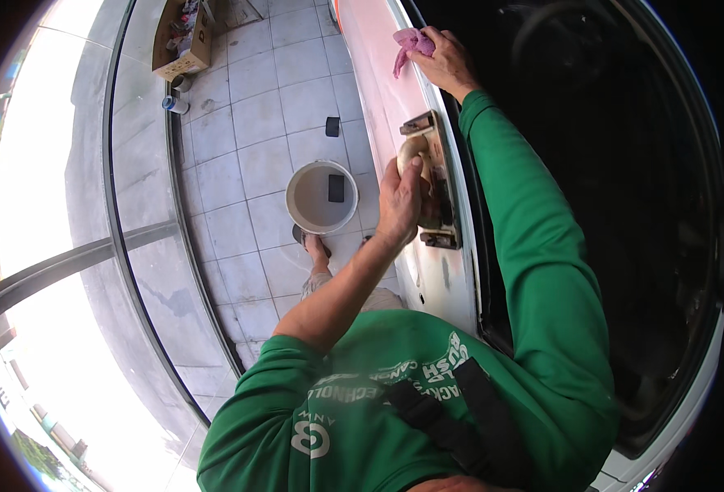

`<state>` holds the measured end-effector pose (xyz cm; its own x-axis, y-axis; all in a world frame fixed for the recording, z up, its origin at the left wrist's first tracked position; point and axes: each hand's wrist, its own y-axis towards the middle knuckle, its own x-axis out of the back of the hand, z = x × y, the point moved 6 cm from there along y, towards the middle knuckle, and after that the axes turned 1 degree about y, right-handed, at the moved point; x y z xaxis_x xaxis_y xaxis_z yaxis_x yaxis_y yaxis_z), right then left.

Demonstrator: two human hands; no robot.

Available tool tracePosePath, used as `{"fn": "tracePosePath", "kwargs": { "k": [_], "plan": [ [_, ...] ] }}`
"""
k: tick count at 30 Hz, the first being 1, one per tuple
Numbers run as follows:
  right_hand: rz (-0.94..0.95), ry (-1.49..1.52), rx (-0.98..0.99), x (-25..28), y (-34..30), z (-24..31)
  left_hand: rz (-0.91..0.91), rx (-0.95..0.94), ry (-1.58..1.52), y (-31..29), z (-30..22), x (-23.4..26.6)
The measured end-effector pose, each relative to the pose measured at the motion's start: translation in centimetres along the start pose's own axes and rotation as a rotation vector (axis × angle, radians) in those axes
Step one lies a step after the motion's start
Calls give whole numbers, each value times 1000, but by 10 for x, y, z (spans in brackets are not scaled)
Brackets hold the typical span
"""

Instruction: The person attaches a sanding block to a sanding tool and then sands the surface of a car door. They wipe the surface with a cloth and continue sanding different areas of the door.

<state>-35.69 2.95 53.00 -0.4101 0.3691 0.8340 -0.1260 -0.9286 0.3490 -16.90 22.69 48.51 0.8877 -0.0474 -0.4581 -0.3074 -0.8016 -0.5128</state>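
Observation:
My left hand (400, 201) is closed round the pale rounded handle of a long hand sanding block (442, 176). The block lies along a car door panel (382, 90), painted white with a pinkish film over much of it. Farther up the same panel, my right hand (447, 66) grips a crumpled pink cloth (412, 43) against the edge below the window. My left fingertips are partly hidden behind the handle.
On the tiled floor, left of the door, stands a white bucket (291, 201) with cloudy liquid and a dark pad (336, 189). Another black pad (332, 126) lies beyond it. A cardboard box (183, 66) and a can (175, 105) sit by the glass wall (145, 156).

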Motion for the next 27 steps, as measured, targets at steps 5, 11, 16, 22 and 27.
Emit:
{"fn": "tracePosePath", "kwargs": {
  "k": [5, 11, 16, 22, 27],
  "plan": [
    [-55, 48, 73, 0, -3, 0, -31, -35, 3, 80, -37, 12],
    [39, -3, 60, 10, 7, -7, -59, 14, -1, 64, -32, -1],
    [-42, 29, 199, 60, 9, 33, -46, -45, 62, -4, 13, 9],
    [121, 172, 253, 80, 4, 120, -16, -83, -172, 145, -77, 18],
    [29, 396, 113, 98, -31, 92, 135, -143, -301, 16, 10, 2]
  ]
}}
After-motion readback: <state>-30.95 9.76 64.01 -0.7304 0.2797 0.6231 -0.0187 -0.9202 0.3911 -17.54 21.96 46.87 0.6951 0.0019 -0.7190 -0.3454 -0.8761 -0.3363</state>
